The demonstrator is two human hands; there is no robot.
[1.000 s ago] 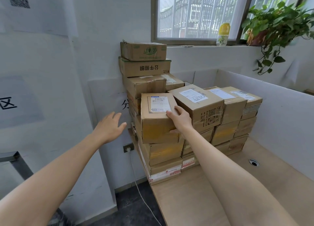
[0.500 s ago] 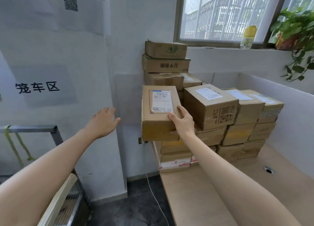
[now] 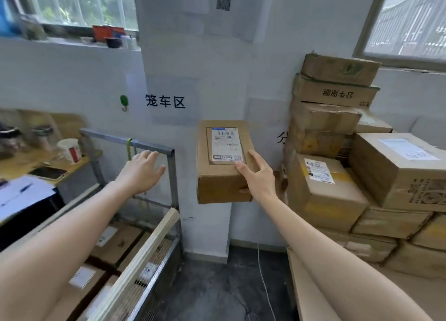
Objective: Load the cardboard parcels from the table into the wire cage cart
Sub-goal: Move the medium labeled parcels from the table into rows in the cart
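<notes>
Head view, only one available.

- Parcel (image 3: 223, 161): mid-frame, off the table, held in the air in front of the white wall (image 3: 207, 67). Below it is dark floor (image 3: 217, 284), in the gap between cart and table. White label (image 3: 225, 143) faces the camera.
- Right hand (image 3: 258, 176): gripping the parcel at its lower right corner. Thumb (image 3: 241, 167) sits on the top face at the label's corner, and the fingers (image 3: 243, 191) wrap underneath.
- Left hand (image 3: 141, 173): open, fingers spread, holding nothing. It is left of the parcel and apart from it, in front of the cart's top rail. Contact with the rail is possible, but motion blur makes it impossible to confirm.
- Wire cage cart (image 3: 149, 148): left and lower left of frame, grey metal frame with mesh sides. A pale board (image 3: 144, 255) leans along its near edge. Loaded parcels (image 3: 115, 243) lie flat on the cart bottom, some with labels up.
- Stacked parcels (image 3: 337, 132): right side of frame, several layers high against the wall, sitting on the table (image 3: 311, 284). The held parcel is just left of this stack and not touching it.
- Far left: a desk (image 3: 21, 161) with a cup (image 3: 71, 150) and a phone (image 3: 49, 172), blurred.
</notes>
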